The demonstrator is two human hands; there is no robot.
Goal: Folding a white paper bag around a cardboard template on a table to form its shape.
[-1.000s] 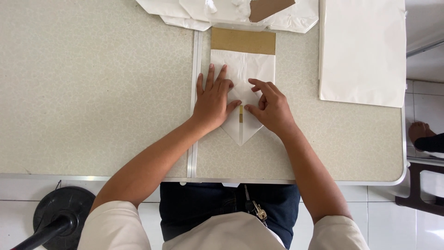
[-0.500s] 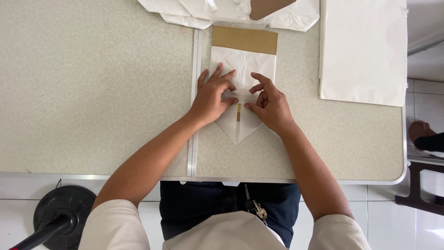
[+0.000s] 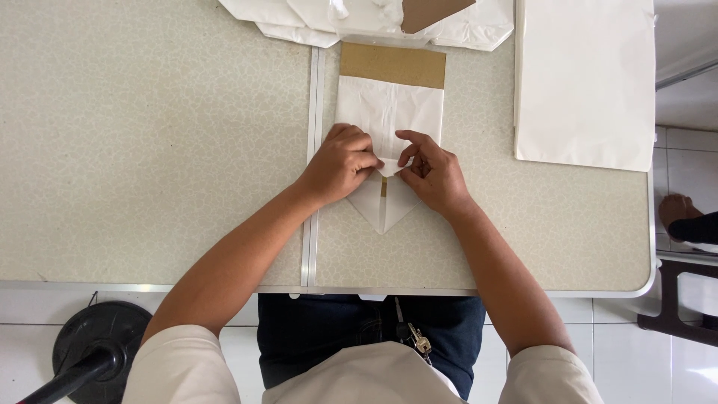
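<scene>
Stand: black, round, on the floor at bottom left, below the table edge.
Table: pale, speckled, with a metal strip running up the middle.
Left hand: fingers curled, pinching the small folded tip of the bag from the left side.
Bag: white paper, flat on the table just right of the strip, brown band at the far end, pointed fold at the near end.
Right hand: fingers bent, pinching the same tip from the right, almost touching the left hand.
Pile: more white folded paper at the top edge, just past the bag.
Sheets: flat white stack on the right side of the table, apart from the bag.
Foot: someone else's, on the tiled floor at far right.
</scene>
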